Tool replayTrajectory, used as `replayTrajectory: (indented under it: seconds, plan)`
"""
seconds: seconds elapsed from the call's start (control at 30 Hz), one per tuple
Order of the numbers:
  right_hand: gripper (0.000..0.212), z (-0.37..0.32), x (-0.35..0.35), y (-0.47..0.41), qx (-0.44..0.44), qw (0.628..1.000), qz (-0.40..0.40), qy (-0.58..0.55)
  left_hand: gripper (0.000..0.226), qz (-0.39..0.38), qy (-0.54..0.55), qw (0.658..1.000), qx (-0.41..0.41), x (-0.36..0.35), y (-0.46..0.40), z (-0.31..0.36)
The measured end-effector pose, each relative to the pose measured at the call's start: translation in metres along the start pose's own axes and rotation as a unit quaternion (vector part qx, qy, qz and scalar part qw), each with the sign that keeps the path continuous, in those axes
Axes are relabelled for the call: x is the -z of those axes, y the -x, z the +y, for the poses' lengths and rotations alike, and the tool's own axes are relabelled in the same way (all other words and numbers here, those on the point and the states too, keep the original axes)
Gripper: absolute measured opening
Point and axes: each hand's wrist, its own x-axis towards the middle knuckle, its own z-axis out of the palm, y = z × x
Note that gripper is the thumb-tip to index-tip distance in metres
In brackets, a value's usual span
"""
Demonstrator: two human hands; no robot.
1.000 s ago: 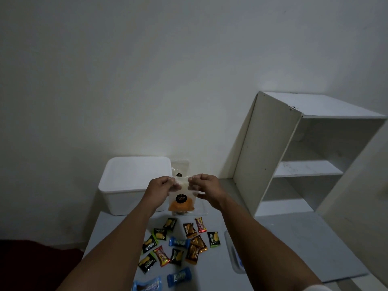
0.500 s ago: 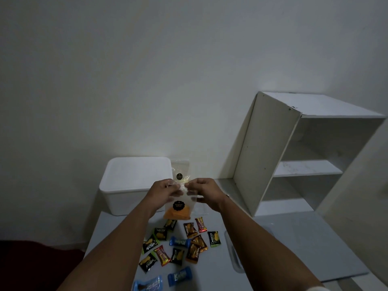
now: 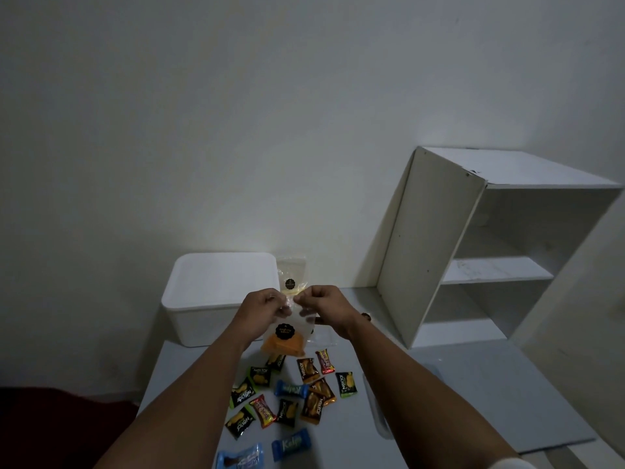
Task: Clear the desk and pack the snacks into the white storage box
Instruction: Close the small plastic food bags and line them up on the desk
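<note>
Head view: a clear bag (image 3: 287,333) is pinched at its top by the left hand (image 3: 262,308) and right hand (image 3: 326,304), likely being closed, and next it should be put in the box (image 3: 216,299).

The left hand (image 3: 262,308) and right hand (image 3: 324,304) cover the top edge of the clear bag (image 3: 287,333) — whether it is sealed cannot be told. Its black label's print is too small to read. A second bag (image 3: 291,274) stands half hidden behind the hands. The box (image 3: 216,292) is lidded, its inside unseen. The bottom edge cuts off a blue wrapper (image 3: 240,459) — and both forearms.
</note>
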Motion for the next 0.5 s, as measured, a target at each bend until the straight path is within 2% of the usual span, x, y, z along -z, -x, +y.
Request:
replayTrajectory:
  seconds: [0.17,0.33,0.5]
  plan:
    - [0.016,0.0036,0.0023,0.0015,0.001,0.997,0.014,-0.074,0.018,0.077,0.043,0.996,0.007,0.0043,-0.005,0.0005]
    - [0.013,0.0037,0.0054,0.0029,0.001,0.994,0.027,-0.108,0.026,0.069,0.095,0.993,0.03,0.0021,-0.0079,0.0041]
    - [0.012,0.0049,0.0088,0.0032,-0.009,0.993,0.034,-0.11,0.031,0.05,0.058,0.997,0.013,0.0028,-0.01,-0.0009]
